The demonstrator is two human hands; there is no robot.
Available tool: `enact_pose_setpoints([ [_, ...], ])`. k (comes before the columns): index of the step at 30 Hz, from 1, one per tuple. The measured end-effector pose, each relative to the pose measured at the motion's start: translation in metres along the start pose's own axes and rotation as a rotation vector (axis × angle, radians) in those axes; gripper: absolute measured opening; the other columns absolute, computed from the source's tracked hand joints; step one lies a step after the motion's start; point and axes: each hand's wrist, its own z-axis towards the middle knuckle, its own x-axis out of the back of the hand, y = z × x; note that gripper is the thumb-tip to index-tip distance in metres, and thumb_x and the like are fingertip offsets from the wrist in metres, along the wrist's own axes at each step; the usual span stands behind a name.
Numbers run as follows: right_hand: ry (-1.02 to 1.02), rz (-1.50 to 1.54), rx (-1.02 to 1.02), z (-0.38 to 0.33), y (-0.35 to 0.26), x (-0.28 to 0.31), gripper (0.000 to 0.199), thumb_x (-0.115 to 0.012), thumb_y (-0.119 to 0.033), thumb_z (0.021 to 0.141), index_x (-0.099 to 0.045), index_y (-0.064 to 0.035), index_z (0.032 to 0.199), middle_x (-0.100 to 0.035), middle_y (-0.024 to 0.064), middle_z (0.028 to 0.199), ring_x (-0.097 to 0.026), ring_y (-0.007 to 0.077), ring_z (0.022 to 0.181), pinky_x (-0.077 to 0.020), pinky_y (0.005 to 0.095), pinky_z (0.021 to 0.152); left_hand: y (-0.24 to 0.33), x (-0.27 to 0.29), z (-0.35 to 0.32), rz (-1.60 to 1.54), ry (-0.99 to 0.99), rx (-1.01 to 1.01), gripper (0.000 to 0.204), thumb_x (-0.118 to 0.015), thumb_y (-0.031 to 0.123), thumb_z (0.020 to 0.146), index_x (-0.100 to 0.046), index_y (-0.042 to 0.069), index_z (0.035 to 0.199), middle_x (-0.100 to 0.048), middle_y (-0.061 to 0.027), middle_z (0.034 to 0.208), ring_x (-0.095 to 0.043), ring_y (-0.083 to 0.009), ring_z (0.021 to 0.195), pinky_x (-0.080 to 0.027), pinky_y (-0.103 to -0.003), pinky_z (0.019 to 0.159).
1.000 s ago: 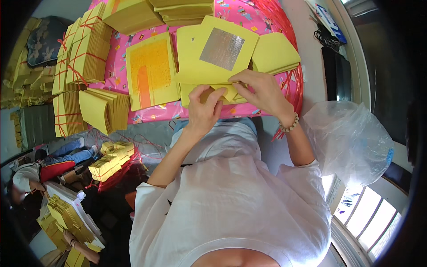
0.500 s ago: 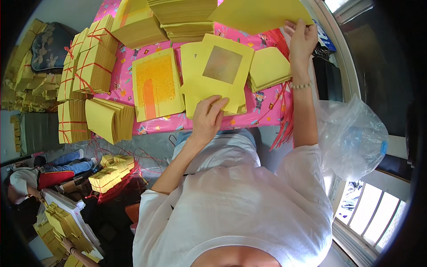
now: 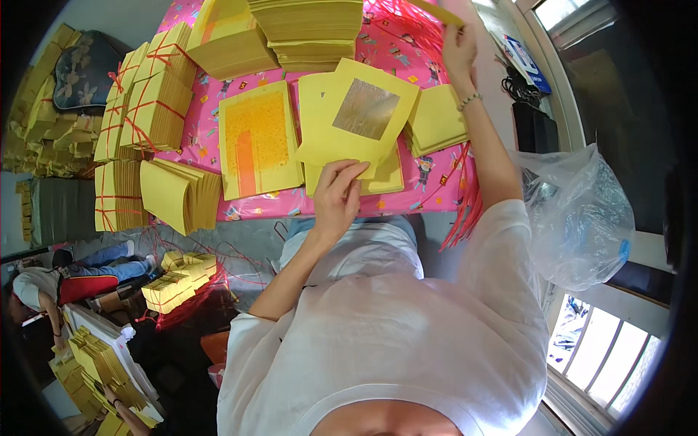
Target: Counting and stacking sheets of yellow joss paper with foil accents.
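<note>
My left hand [image 3: 337, 200] is closed on the near edge of a yellow paper sheet [image 3: 396, 93] bearing a silver square [image 3: 367, 109]. That sheet lies askew over other yellow sheets [image 3: 385, 182]. At the far right, my raised right hand [image 3: 459, 54] grips another yellow sheet [image 3: 436, 12], seen almost edge-on and partly cut off by the frame's top. Left of the pile lies a yellow sheet with an orange print [image 3: 254, 138]. To the pile's right sits a small stack of plain yellow paper [image 3: 438, 120].
Bundles of yellow paper tied with red string [image 3: 154, 112] line the left of the pink patterned tablecloth [image 3: 262, 209]. Tall paper stacks [image 3: 309, 33] stand at the back. Red strings [image 3: 465, 207] hang over the right edge, near a clear plastic bag [image 3: 578, 218]. Another person [image 3: 36, 287] works at lower left.
My right hand has moved farther away and slightly left, and its yellow sheet has turned from broadside to nearly edge-on. My left hand has barely moved on the pile.
</note>
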Motion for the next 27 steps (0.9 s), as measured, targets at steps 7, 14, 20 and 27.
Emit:
enact_pose_setpoints([
  [7, -0.275, -0.139, -0.02, -0.04, -0.019, 0.006, 0.03, -0.062, -0.025, 0.085, -0.06, -0.0044, 0.107, -0.061, 0.012, 0.097, -0.061, 0.0223, 0.076, -0.049, 0.0346, 0.075, -0.001, 0.003, 0.007, -0.062, 0.134, 0.1, 0.017, -0.059, -0.001, 0.085, -0.063, 0.001, 0.101, -0.059, -0.0103, 0.093, -0.061, -0.0195, 0.083, -0.048, -0.028, 0.07],
  [14, -0.597, 0.348, -0.42, -0.093, -0.099, 0.061, 0.034, -0.062, -0.022, 0.089, -0.055, 0.0014, 0.113, -0.062, 0.0128, 0.108, -0.063, 0.0132, 0.087, -0.0503, 0.0279, 0.071, 0.009, 0.012, 0.018, -0.217, 0.319, 0.077, 0.013, -0.059, 0.002, 0.088, -0.063, 0.002, 0.1, -0.059, -0.0073, 0.091, -0.054, -0.0155, 0.081, -0.042, -0.025, 0.073],
  [20, -0.597, 0.389, -0.374, -0.107, -0.107, 0.063, 0.049, -0.066, -0.021, 0.087, -0.046, 0.0007, 0.125, -0.056, 0.0141, 0.12, -0.06, 0.0219, 0.103, -0.0497, 0.033, 0.083, 0.043, 0.049, 0.037, 0.511, 0.464, -0.336, 0.015, -0.062, 0.001, 0.084, -0.063, 0.003, 0.099, -0.057, -0.01, 0.112, -0.049, -0.024, 0.101, -0.039, -0.033, 0.085],
  [27, -0.522, 0.594, -0.232, -0.095, -0.119, 0.064, 0.056, -0.066, -0.017, 0.086, -0.038, 0.0005, 0.131, -0.049, 0.0141, 0.129, -0.047, 0.0219, 0.123, -0.0435, 0.0331, 0.094, 0.034, 0.069, 0.048, -0.447, 0.478, -0.056, 0.011, -0.059, 0.006, 0.091, -0.06, 0.003, 0.101, -0.061, -0.0063, 0.104, -0.054, -0.0142, 0.1, -0.042, -0.027, 0.087],
])
